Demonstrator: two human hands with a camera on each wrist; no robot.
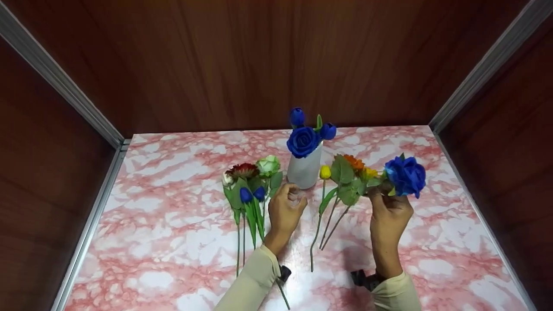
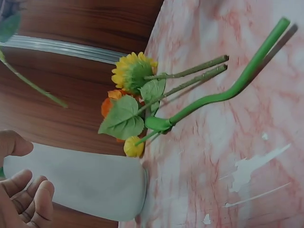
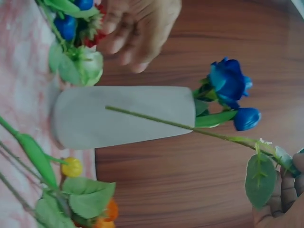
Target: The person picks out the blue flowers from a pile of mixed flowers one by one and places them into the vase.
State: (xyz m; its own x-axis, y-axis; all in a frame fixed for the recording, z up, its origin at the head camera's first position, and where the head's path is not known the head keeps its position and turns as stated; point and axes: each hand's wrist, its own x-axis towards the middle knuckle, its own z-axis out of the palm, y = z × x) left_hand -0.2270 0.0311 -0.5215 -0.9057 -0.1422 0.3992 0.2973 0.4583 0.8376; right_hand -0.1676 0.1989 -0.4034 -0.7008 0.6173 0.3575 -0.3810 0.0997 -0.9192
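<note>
My right hand pinches the stem of a blue rose just under its bloom, lifted at the right. In the right wrist view its bare green stem points toward the frosted white vase and overlaps it. Beside the vase's base in the head view is my left hand, fingers loosely bent with nothing between them. The vase stands upright, holding another blue rose and two blue tulip buds.
Left of the vase lies a group of flowers: a dark red flower, a pale green rose and blue tulips. To its right lie a yellow tulip, an orange flower and a yellow flower. Brown panels enclose the marbled table.
</note>
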